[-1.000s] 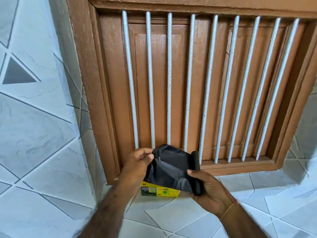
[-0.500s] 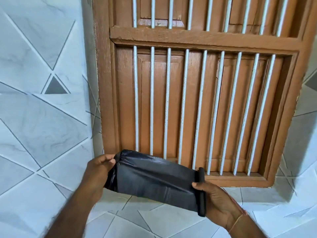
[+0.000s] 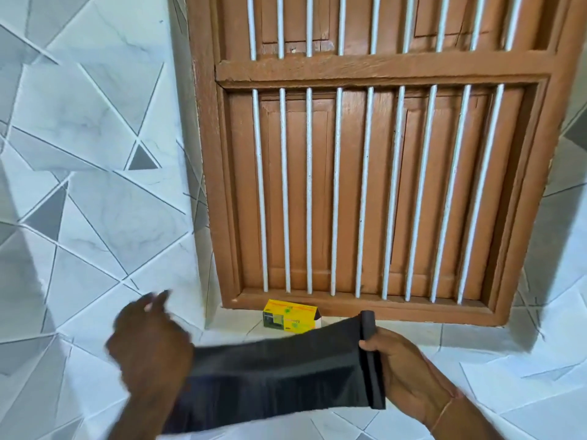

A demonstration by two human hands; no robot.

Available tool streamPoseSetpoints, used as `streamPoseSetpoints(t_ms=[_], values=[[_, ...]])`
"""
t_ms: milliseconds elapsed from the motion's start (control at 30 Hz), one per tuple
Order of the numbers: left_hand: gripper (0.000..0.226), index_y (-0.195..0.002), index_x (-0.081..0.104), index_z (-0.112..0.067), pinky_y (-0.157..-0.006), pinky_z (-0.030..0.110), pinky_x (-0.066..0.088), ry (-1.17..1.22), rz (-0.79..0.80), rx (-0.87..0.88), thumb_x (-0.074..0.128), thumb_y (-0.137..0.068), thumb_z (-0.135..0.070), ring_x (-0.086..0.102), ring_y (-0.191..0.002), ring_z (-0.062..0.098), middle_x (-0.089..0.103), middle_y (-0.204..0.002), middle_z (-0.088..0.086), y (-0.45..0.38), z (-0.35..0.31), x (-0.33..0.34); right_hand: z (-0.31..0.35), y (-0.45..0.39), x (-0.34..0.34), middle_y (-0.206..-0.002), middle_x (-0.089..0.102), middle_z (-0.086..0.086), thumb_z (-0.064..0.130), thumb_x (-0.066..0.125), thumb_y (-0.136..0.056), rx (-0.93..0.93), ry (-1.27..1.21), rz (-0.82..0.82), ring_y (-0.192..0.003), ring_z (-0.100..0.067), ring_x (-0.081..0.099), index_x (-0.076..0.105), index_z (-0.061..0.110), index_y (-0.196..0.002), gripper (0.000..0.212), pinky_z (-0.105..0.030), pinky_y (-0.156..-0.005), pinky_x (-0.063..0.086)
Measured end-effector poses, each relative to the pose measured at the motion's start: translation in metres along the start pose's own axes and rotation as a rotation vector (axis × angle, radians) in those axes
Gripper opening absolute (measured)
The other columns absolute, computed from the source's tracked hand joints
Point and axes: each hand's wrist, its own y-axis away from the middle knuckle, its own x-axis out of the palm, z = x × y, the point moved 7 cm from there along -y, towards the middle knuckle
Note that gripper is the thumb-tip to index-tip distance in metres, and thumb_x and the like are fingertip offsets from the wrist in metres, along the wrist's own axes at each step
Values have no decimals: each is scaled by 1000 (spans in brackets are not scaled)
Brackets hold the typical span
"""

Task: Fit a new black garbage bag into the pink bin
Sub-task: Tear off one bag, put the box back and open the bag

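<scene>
Grey-veined wall tiles and a barred wooden window face me. My right hand clamps the bag roll; my blurred left hand draws the black garbage bag out, its grip unclear. I'd pull level, then tear cleanly. No pink bin shows.

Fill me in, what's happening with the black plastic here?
A person is pulling a black garbage bag off a roll. The right hand grips the roll upright, while the left hand, blurred by motion, draws the sheet out sideways. The bag is stretched between the hands and not yet torn free. A small yellow box sits on the tiled ledge under the barred wooden window. No pink bin is in view.
</scene>
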Motion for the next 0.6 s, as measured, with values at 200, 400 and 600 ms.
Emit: streamPoseSetpoints(t_ms=[200,400,600], values=[[42,-105,69,-23,-87,32,46,752,1105,267,59,-83,-58,61,-93,11,69,-101,-4,112,-165,16,3,20,60,-102,70,-21,4,57,-71,-45,75,219,-89,-32,67,67,-2,-106,37,-39,-79,56],[18,-73,67,-12,-60,25,40,781,1121,296,67,-87,-23,53,-64,12,61,-68,2,83,-136,11,-9,27,53,-122,64,-27,10,70,-73,-31,181,125,-115,-43,60,64,-2,-118,46,-50,-102,46],[22,-68,62,-8,-57,16,37,534,1068,564,66,-88,-19,48,-59,3,53,-63,-3,54,-125,-29,-14,33,43,-90,71,-22,11,68,-75,-53,240,-147,-74,-32,66,71,1,-89,18,-40,-70,57]])
